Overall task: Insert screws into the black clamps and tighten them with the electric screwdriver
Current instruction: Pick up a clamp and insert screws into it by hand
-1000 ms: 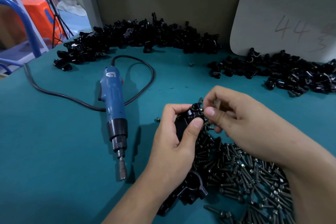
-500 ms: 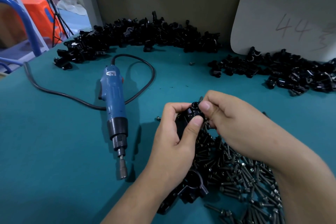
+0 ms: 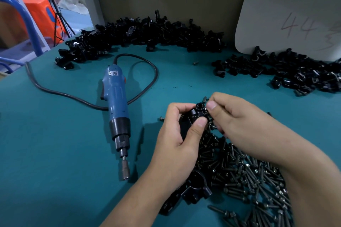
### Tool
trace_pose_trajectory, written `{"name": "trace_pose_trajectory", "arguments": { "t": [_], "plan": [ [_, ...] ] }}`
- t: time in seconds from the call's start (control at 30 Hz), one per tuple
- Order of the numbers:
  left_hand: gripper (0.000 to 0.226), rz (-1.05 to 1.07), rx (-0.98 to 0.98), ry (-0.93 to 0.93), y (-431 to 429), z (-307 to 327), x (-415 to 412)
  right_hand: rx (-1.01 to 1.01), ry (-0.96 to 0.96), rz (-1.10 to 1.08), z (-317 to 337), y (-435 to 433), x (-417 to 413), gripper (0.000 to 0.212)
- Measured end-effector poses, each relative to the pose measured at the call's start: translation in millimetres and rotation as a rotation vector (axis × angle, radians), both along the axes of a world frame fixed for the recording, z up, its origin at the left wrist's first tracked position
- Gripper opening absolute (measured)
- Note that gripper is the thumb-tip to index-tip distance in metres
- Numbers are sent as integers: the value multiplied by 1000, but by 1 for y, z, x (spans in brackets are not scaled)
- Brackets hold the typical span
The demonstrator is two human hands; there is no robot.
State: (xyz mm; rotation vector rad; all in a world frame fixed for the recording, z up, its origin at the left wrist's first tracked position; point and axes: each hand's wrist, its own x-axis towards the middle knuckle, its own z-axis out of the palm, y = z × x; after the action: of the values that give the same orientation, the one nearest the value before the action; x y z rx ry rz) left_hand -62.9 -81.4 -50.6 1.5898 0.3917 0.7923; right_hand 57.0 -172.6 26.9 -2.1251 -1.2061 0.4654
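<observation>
My left hand grips a black clamp between thumb and fingers, just above the teal table. My right hand is curled against the clamp's right side, its thumb and fingers pinching a screw whose tip pokes out behind the clamp's top. A heap of dark screws lies under and to the right of both hands. The blue electric screwdriver lies on the table left of my hands, bit pointing toward me, with no hand on it.
Another black clamp lies under my left forearm. Piles of black clamps sit along the back and at the right. The screwdriver's black cable loops across the table. A white board leans on the wall.
My right hand has closed in against the clamp, bringing the screw to its top. My left hand keeps the clamp in nearly the same spot.
</observation>
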Motion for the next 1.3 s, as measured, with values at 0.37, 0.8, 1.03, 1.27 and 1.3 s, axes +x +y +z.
{"name": "trace_pose_trajectory", "arguments": {
  "t": [0.37, 0.8, 1.03, 1.27, 1.3],
  "plan": [
    [41, 105, -248, -76, 1, -2, 3, -360, -41, 36, 0, -7, 4, 33],
    [49, -57, -993, -373, 3, 27, -2, -436, -48, 7, 2, -2, -1, 24],
    [46, -167, -1168, -375, 9, 28, -7, -216, -37, -108, 5, -8, 7, 16],
    [53, -229, -1194, -356, 10, 25, -8, 440, 277, -110, 17, -13, 8, 18],
    [55, -223, -1193, -348, 10, 25, -8, 428, 239, -105, 16, -11, 8, 18]
  ]
}}
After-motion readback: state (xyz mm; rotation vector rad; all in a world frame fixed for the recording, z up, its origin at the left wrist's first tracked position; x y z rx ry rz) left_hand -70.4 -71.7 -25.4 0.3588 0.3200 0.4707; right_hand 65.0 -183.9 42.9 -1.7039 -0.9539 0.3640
